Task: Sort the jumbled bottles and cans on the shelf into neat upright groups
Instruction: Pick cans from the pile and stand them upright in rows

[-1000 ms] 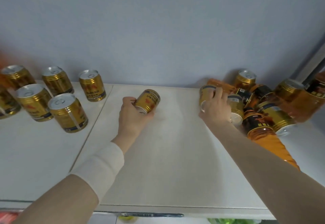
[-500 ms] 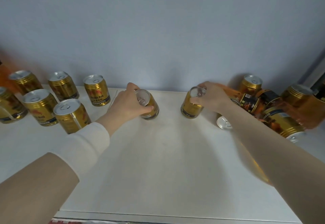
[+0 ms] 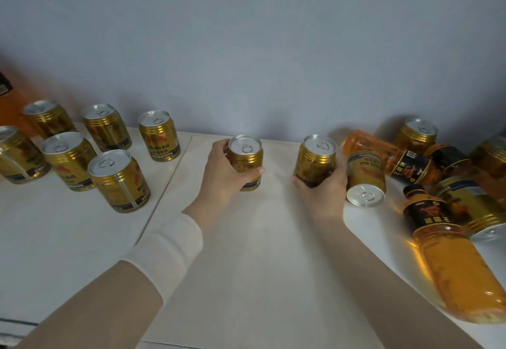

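Note:
My left hand [image 3: 223, 181] grips a gold can [image 3: 246, 161] that stands upright on the white shelf [image 3: 260, 266] at centre. My right hand [image 3: 324, 190] holds a second gold can [image 3: 316, 158], also upright, a little to the right. Several gold cans stand upright in a group at the left, the nearest one [image 3: 119, 181] in front. At the right lies a jumble: a tipped gold can [image 3: 365, 181], an orange bottle [image 3: 454, 255] lying down in front, another orange bottle [image 3: 388, 157] behind, and more cans.
A blue-grey wall [image 3: 260, 47] closes the shelf at the back. A seam [image 3: 167, 181] splits the shelf surface left of centre. An orange bottle's edge [image 3: 5, 94] shows at the far left. The shelf's front edge runs along the bottom.
Both hands have turned their cans from tilted to upright and set them on the shelf. The left can moved a little right of the seam; the view came closer.

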Motion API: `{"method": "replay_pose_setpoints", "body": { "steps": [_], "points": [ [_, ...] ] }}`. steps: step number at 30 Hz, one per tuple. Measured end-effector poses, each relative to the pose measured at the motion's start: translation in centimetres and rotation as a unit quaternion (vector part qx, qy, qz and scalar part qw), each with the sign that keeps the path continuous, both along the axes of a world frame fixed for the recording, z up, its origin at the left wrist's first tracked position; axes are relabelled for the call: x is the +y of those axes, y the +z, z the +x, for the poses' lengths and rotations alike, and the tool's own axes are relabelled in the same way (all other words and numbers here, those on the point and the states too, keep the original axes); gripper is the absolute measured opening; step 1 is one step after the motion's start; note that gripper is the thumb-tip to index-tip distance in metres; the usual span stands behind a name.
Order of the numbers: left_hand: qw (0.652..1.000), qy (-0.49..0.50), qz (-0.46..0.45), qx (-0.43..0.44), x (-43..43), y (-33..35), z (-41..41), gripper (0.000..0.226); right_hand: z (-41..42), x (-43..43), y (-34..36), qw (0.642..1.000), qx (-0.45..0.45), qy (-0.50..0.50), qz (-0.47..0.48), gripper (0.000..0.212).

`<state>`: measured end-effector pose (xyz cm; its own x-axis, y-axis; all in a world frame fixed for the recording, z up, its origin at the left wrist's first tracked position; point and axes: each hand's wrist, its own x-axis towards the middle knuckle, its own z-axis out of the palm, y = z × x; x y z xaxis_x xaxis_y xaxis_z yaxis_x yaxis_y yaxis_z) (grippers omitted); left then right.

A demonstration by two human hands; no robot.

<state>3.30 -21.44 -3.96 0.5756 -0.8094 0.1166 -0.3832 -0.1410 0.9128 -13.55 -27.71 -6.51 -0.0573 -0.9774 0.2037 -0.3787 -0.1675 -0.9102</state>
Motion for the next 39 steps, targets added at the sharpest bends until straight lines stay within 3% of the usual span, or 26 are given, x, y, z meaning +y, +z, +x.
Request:
{"method": "replay_pose_setpoints", "body": {
  "steps": [5, 10, 17, 24, 30, 39],
  "points": [
    [0.999, -0.012, 0.009, -0.052, -0.4, 0.9, 0.7, 0.077, 0.1, -0.5, 0.6, 0.999, -0.015, -0.036, 0.012, 0.079],
    [0.985, -0.087, 0.041, -0.146, -1.4, 4.1, 4.7, 0.074, 1.1, 2.0, 2.4, 0.999, 0.003, 0.040, 0.032, 0.076],
    [0.933, -0.198, 0.169, -0.246, -2.9, 7.8, 10.8, 0.061, 6.4, 7.2, 2.8, 0.991, -0.019, 0.120, 0.060, 0.068],
    [0.911, -0.272, 0.195, -0.239, -3.9, 7.2, 13.0, 0.053, 10.0, 10.2, 1.9, 0.987, -0.021, 0.131, 0.092, 0.070],
    [0.912, -0.290, 0.189, -0.220, -4.8, 6.3, 13.5, 0.075, 11.8, 11.1, 1.6, 0.986, 0.008, 0.139, 0.094, 0.072],
    [0.921, -0.309, 0.177, -0.160, -5.4, 5.3, 13.7, 0.077, 12.2, 11.6, 1.3, 0.984, 0.011, 0.158, 0.082, 0.068]
  ]
}}
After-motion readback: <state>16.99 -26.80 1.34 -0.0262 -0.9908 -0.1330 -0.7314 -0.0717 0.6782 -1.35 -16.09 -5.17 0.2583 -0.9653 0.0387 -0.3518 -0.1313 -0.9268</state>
